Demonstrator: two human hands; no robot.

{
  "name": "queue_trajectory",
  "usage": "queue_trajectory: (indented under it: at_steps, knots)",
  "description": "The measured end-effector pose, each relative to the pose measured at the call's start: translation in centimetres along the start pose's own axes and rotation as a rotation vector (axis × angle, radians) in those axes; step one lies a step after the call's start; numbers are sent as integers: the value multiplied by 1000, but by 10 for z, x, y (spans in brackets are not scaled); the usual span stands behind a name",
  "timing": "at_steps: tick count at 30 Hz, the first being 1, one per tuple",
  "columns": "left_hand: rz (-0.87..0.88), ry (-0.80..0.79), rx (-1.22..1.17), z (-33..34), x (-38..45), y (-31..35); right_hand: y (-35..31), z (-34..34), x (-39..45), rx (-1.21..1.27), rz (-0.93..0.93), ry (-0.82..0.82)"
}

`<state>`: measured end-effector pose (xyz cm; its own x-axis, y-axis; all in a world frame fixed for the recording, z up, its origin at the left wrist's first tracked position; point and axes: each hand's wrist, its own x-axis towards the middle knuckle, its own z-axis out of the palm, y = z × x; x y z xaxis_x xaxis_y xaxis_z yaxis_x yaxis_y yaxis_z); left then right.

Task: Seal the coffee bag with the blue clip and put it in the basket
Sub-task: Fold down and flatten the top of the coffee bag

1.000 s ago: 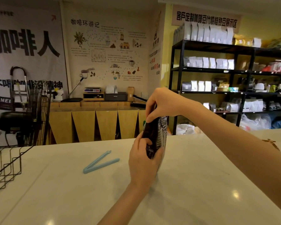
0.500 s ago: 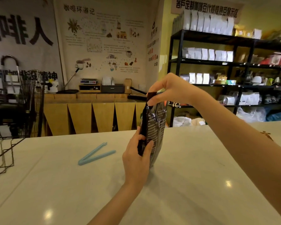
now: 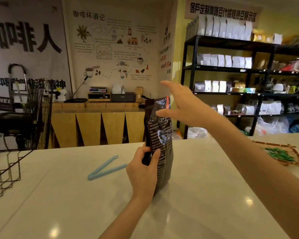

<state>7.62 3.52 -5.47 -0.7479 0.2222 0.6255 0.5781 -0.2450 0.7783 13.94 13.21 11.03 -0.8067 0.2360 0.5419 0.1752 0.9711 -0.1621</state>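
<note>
A dark coffee bag (image 3: pixel 160 135) with white print stands upright on the white counter (image 3: pixel 205 195). My left hand (image 3: pixel 143 171) grips its lower left edge. My right hand (image 3: pixel 183 104) hovers at the bag's top right, fingers spread, holding nothing. The bag's top stands tall and unfolded, with a red strip at its edge. The blue clip (image 3: pixel 104 169) lies spread in a V on the counter, left of the bag. The black wire basket (image 3: pixel 2 171) sits at the counter's left edge.
A woven mat with something green on it (image 3: pixel 280 155) lies at the right of the counter. A black fan (image 3: pixel 21 118) stands behind the basket. Wooden cabinets and black shelves of bags line the back.
My right hand has let go of the bag's top and spread its fingers. The top, pressed down a second ago, now stands up straight. My left hand keeps its grip.
</note>
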Motion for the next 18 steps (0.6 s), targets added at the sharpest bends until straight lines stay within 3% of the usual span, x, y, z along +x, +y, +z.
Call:
queue_trajectory:
  at_steps: [2, 4, 6, 10, 14, 18]
  knots:
    - [-48, 54, -15, -1, 5, -1, 0, 22, -16, 178, 224, 128]
    - [-94, 104, -47, 0, 9, 0, -5, 47, -32, 305, 321, 109]
    - [-95, 147, -35, 2, 11, 3, -13, 69, -42, 374, 296, 83]
    - [-66, 185, -6, 10, 8, 11, -26, 97, -42, 322, 251, 189]
    - [17, 43, 82, 14, 3, 7, -22, 107, -43, 535, 313, 292]
    - [224, -103, 254, 7, 4, -2, -6, 111, -43, 752, 355, 397]
